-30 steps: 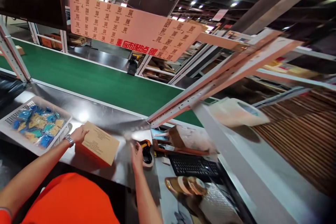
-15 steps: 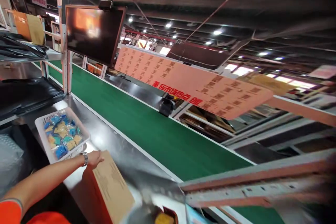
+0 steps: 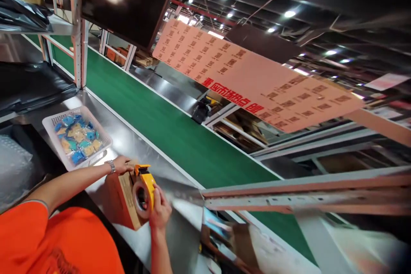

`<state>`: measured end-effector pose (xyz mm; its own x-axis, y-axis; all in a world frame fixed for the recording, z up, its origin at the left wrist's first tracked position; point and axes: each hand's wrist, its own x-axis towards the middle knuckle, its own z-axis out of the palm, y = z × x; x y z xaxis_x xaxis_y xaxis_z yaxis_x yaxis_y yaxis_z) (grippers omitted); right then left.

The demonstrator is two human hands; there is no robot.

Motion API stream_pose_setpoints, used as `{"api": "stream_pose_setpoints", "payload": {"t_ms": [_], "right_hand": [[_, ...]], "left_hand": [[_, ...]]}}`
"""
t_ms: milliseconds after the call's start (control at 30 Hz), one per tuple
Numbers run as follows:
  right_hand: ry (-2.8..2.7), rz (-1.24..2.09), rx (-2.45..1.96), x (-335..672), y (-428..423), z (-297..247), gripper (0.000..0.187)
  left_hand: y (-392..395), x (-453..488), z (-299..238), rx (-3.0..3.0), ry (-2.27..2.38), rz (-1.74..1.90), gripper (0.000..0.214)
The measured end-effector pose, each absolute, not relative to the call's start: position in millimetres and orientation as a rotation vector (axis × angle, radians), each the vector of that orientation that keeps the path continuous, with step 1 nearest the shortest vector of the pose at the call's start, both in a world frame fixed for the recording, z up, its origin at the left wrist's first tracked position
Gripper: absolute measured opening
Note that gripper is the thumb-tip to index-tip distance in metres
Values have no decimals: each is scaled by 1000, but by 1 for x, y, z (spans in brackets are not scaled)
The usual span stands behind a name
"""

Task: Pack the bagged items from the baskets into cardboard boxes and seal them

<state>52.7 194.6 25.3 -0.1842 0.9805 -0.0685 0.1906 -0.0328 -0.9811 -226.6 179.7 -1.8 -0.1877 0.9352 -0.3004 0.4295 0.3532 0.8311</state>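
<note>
A brown cardboard box (image 3: 117,203) stands on the shiny metal worktop. My left hand (image 3: 122,165), with a metal watch at its wrist, grips the box's far top edge, fingers bent over it. From the near right, my right hand (image 3: 160,209) holds a yellow tape dispenser (image 3: 148,184) with a roll of tape (image 3: 137,195) on it. The dispenser is tilted against the box's right side, its head near the left fingers. Whether the tape is stuck to the cardboard I cannot tell.
A white basket (image 3: 54,130) of small blue and tan bagged items sits left of the box. A green conveyor belt (image 3: 138,122) runs behind the worktop. A metal frame beam (image 3: 257,197) crosses at right. A screen (image 3: 128,4) and a pink printed board (image 3: 250,81) hang above.
My right hand has come into clear view and brought the tape dispenser up to the box. The box has turned, with my left hand still on it. My view has tilted downward.
</note>
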Motion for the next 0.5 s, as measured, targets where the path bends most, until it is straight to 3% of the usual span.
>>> {"api": "stream_pose_setpoints", "payload": {"t_ms": [100, 300, 367, 500], "right_hand": [[-1358, 1375, -1399, 50, 192, 18, 100], [-1397, 1368, -1388, 69, 190, 11, 93], [-1412, 1330, -1379, 70, 186, 11, 91], [-1426, 1264, -1358, 69, 178, 13, 91]], "left_hand": [[178, -223, -1, 1184, 1793, 757, 29], [168, -209, 16, 1229, 2030, 1107, 42], [167, -200, 25, 1211, 1941, 1122, 40], [178, -183, 37, 821, 1526, 897, 65]]}}
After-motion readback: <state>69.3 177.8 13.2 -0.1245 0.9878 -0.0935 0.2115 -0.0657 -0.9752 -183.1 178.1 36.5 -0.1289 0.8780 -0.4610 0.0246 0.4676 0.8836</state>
